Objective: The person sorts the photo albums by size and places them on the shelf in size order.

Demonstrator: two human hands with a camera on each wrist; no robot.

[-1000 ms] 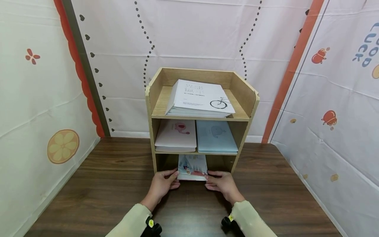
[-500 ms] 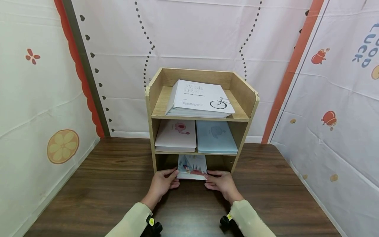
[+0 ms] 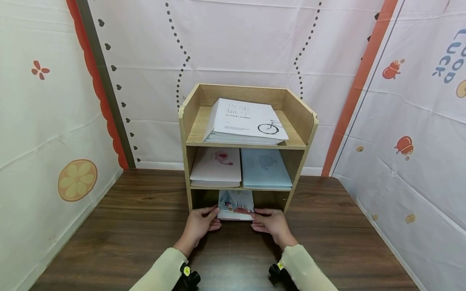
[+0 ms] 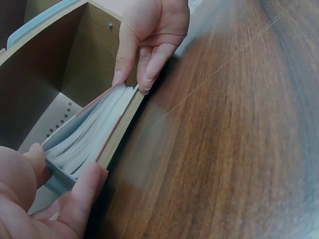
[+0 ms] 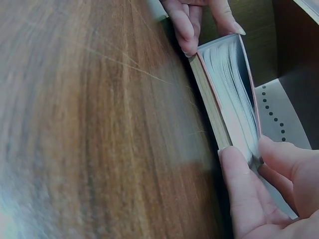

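Observation:
A small thick book (image 3: 236,202) with a blue and red illustrated cover lies in the bottom compartment of a wooden shelf unit (image 3: 185,161), its near end by the front edge. My left hand (image 3: 201,224) grips its left side and my right hand (image 3: 274,227) its right side. In the left wrist view, the left hand (image 4: 50,194) has its thumb and fingers at one corner of the book (image 4: 92,129). From the right wrist, the right hand (image 5: 279,189) holds the other corner, and the white page edges (image 5: 227,84) face outward.
White books (image 3: 244,119) with a bicycle drawing fill the top tier. Pink books (image 3: 217,163) and blue books (image 3: 266,165) lie side by side on the middle shelf. The unit stands on a dark wooden table (image 3: 145,226). Patterned white cloth (image 3: 240,44) surrounds the table.
The book has slid very slightly inward, away from me, with both hands staying on its sides. My right forearm has shifted a little to the left.

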